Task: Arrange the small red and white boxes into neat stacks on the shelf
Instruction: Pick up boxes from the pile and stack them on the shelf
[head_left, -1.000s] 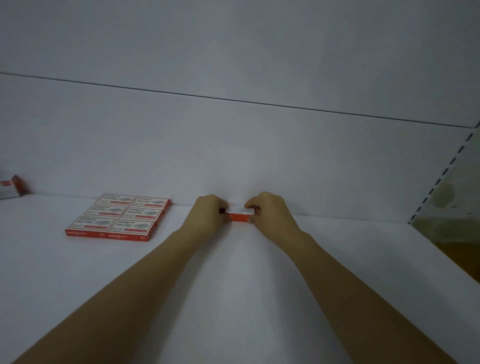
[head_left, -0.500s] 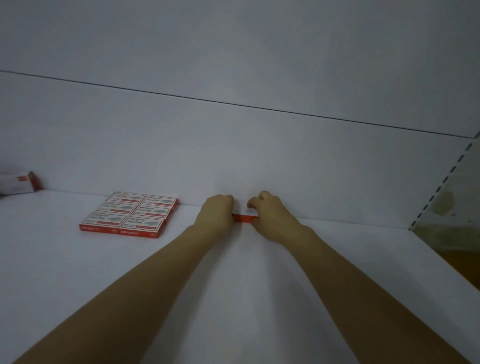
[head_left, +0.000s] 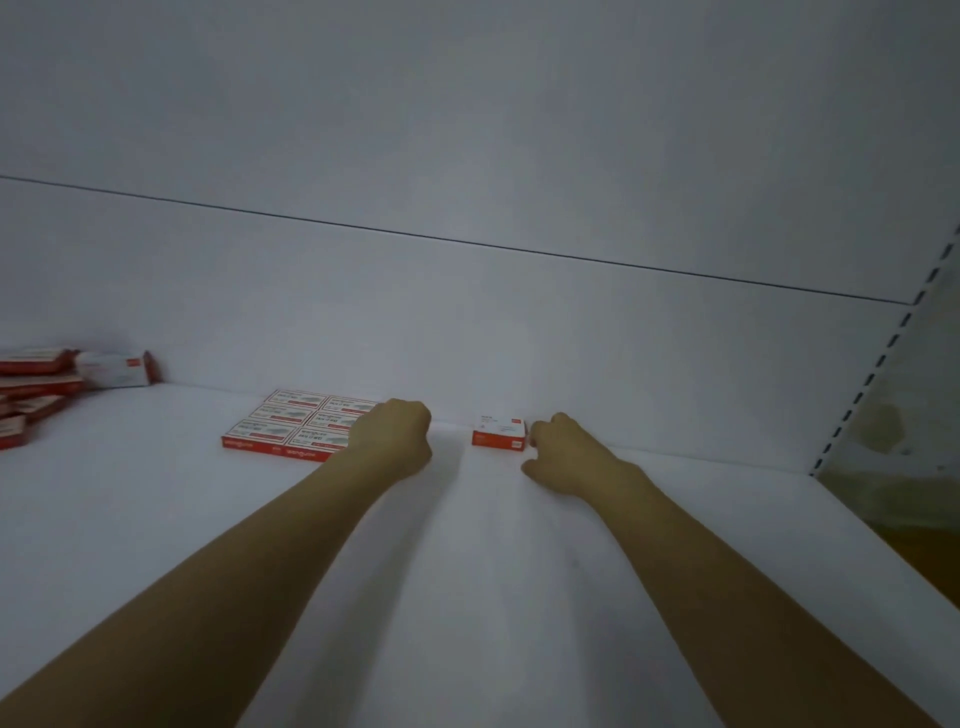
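Note:
A single small red and white box lies flat on the white shelf, tight against the back wall. My right hand sits just right of it, fingers curled, knuckles at the box's right end and gripping nothing. My left hand is a loose fist left of the box with a clear gap between them, and it covers the right edge of a flat block of several red and white boxes laid side by side.
A loose, untidy pile of red and white boxes lies at the far left against the back wall. A slotted upright marks the shelf's right end, with a brownish surface beyond it.
Both hands have let go of the single box, which stays at the back wall. My left hand moved left toward the block of boxes. The view shifted and now shows the pile at left.

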